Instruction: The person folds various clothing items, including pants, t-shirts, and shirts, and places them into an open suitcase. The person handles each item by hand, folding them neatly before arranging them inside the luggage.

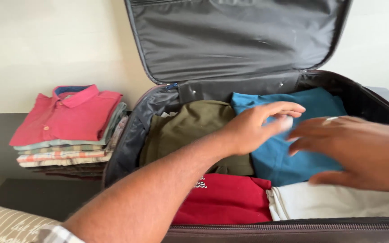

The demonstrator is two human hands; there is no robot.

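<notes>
Shirt stack [68,128] just beside open suitcase [133,135]

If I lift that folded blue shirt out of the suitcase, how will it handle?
The blue shirt is soft cloth, so it would probably sag and unfold unless supported underneath. It looks light for its size. It lies flat among other folded clothes in the suitcase, so pushing it would likely bunch it rather than slide it.

Both hands, left hand [253,128] and right hand [356,150], hover over blue shirt [293,157] in suitcase [127,148].
</notes>
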